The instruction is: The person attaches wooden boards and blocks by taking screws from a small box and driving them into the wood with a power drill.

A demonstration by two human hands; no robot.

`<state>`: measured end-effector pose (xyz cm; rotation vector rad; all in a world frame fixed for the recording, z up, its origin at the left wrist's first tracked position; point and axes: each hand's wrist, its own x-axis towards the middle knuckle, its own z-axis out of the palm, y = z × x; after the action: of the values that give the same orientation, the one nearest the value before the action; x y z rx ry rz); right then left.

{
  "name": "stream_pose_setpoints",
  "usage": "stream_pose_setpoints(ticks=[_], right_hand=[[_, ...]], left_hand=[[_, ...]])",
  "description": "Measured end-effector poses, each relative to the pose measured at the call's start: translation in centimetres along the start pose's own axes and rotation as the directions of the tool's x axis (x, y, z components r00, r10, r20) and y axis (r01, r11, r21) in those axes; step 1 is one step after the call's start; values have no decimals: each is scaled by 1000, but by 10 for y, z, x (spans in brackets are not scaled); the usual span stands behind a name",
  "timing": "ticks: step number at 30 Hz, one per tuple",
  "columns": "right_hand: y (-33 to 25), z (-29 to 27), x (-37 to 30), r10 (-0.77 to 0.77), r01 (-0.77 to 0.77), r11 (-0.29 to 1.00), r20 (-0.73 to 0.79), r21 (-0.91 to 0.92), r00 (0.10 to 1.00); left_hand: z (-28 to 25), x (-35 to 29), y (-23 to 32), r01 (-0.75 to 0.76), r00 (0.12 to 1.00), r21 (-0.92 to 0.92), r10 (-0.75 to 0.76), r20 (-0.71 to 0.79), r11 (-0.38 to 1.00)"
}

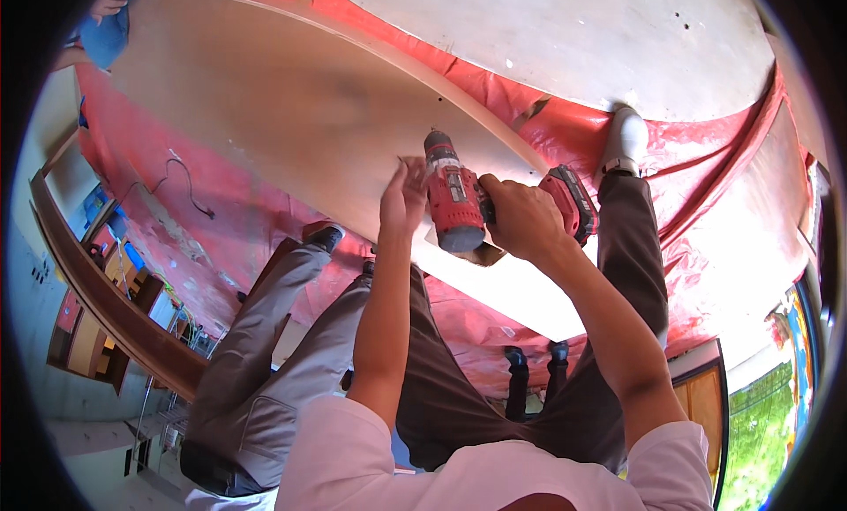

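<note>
A red and black cordless drill (454, 202) is held by its handle in my right hand (522, 213), its chuck pointing away from me. The battery pack (569, 204) sticks out to the right of that hand. Beside the drill's left side is my left hand (406, 191), fingers stretched out and slightly blurred; whether they touch the drill is hard to tell. Under both hands lies a long brown panel (291, 87) with a curved edge and a few small dark holes.
Red sheeting (168, 220) covers the floor. A pale panel (565, 34) lies at the far right, by my shoe (627, 136). Close on my left stands a person in grey trousers (291, 361). Another person's hand (110, 3) shows at the far left. A dark cable (188, 180) lies on the sheeting.
</note>
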<state>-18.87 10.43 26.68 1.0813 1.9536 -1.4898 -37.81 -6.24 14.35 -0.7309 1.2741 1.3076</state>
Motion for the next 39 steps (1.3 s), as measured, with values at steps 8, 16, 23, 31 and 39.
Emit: stream_pose_setpoints(ticks=[8, 16, 23, 31, 39], right_hand=[[1, 0, -2, -233, 247, 965, -152, 84, 961], [4, 5, 3, -218, 239, 969, -236, 66, 947], [0, 6, 5, -217, 215, 976, -108, -24, 970], [-16, 22, -27, -385, 407, 910, -199, 78, 901], [-65, 57, -126, -319, 313, 937, 14, 151, 948]], left_hand=[[49, 36, 56, -51, 976, -30, 56, 212, 998], [58, 37, 51, 65, 984, -86, -49, 172, 994], [48, 36, 46, 118, 981, -275, -69, 182, 954], [41, -25, 40, -145, 984, -216, 163, 68, 965], [1, -136, 37, 14, 996, -129, -26, -85, 992]])
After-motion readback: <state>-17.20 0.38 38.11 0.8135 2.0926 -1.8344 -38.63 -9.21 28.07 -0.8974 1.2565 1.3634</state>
